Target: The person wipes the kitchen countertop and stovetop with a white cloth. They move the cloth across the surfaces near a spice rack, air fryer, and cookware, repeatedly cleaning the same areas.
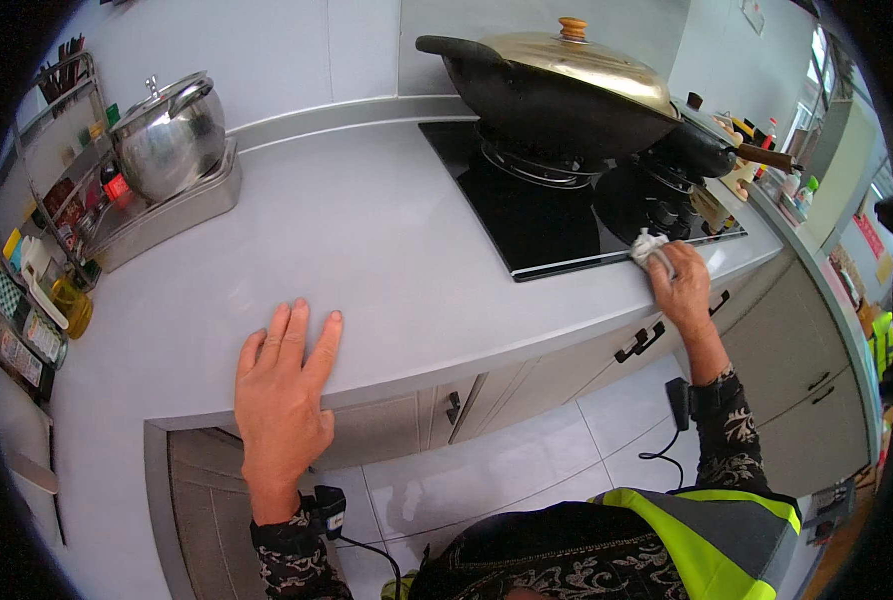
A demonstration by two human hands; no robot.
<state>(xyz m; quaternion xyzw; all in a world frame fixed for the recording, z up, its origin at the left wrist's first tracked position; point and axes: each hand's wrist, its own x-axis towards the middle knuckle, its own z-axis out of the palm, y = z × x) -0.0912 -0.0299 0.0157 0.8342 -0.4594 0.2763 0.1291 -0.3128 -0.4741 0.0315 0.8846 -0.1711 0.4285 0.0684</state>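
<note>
My right hand (683, 283) grips a crumpled white cloth (649, 246) at the front edge of the black glass gas hob (525, 217). The cloth touches the hob's rim near the control knobs (664, 215). Palm down, my left hand (285, 382) lies with fingers spread on the pale grey countertop (386, 300), at its front edge, holding nothing. A large black wok (551, 105) with a domed metal lid (589, 64) stands over the left burner. Behind it to the right is a smaller dark pan (705, 146) with a wooden handle (767, 157).
At the left, a lidded steel pot (173, 139) sits on a metal tray (173, 221). Beside it are a wire rack (53, 157), a bottle of yellow oil (71, 304) and several jars. Cabinet handles (640, 341) stick out below the counter's front edge.
</note>
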